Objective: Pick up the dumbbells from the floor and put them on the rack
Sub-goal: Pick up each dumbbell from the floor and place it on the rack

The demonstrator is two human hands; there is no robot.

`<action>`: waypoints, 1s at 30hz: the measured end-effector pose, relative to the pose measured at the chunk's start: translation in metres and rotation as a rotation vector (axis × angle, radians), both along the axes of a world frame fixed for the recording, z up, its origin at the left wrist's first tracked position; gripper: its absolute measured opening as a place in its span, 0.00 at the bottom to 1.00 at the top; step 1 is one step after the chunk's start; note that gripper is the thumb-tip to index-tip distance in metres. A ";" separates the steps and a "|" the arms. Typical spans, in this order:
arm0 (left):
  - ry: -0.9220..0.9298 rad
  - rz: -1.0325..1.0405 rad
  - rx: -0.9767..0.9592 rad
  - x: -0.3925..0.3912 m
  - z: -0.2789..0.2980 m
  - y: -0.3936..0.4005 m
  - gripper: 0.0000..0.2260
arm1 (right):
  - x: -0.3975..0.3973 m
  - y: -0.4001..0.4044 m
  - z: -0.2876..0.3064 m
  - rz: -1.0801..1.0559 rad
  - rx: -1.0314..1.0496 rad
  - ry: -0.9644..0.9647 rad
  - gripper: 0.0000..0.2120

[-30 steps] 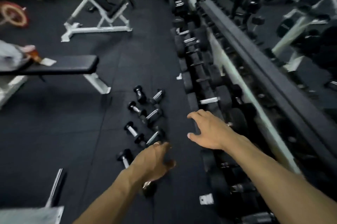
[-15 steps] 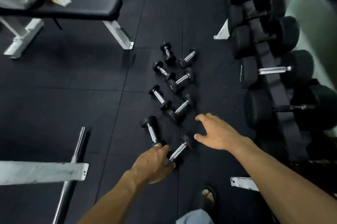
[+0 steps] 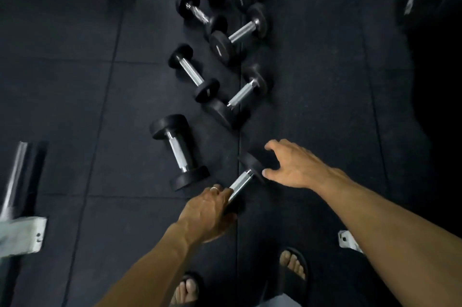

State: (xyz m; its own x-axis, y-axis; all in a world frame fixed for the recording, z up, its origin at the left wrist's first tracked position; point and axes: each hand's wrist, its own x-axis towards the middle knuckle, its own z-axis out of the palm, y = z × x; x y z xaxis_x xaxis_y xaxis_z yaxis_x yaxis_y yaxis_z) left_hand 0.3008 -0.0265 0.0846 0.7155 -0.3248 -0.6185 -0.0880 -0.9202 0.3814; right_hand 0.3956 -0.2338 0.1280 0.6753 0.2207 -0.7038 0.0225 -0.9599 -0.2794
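Left hand (image 3: 208,214): bent over the near end of the closest small dumbbell with black round heads and a chrome handle (image 3: 242,183); its grip is curled about the low end of the handle, a ring on one finger. The near head is hidden under the hand.
Right hand (image 3: 291,165): grip spread wide, thumb and fingers set on either side of that dumbbell's far head, thumb tip just beside it; it has hold of nothing.
Closest dumbbell: lies slanted on the black rubber tile floor (image 3: 75,81), between the two hands.
Other dumbbells: a thicker black one with a chrome handle (image 3: 178,151) lies just left of it; beyond, six more in two slanted rows, such as the left-row one (image 3: 192,74) and the right-row one (image 3: 240,96), all on the floor.
Left edge: a white metal frame foot with a chrome bar (image 3: 17,206), blurred.
Bottom edge: two feet in dark open sandals (image 3: 293,263).
Rack: only a dark, unclear shape at the far right.
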 end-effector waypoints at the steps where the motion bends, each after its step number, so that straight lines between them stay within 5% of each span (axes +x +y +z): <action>1: 0.000 -0.023 0.010 0.004 -0.022 0.001 0.22 | 0.000 0.002 -0.021 -0.010 -0.002 0.002 0.33; 8: 0.067 -0.086 0.025 0.008 -0.134 -0.003 0.37 | -0.003 0.009 -0.136 -0.097 0.010 0.041 0.45; 14: 0.075 -0.057 0.044 0.014 -0.172 -0.002 0.43 | -0.016 0.013 -0.180 -0.148 0.109 -0.099 0.27; 23: 0.183 0.028 -0.075 0.016 -0.147 0.000 0.43 | -0.020 0.010 -0.163 -0.153 0.185 -0.104 0.24; 30: 0.195 0.067 -0.121 0.009 -0.076 -0.003 0.45 | -0.021 0.007 -0.089 -0.138 0.192 -0.104 0.26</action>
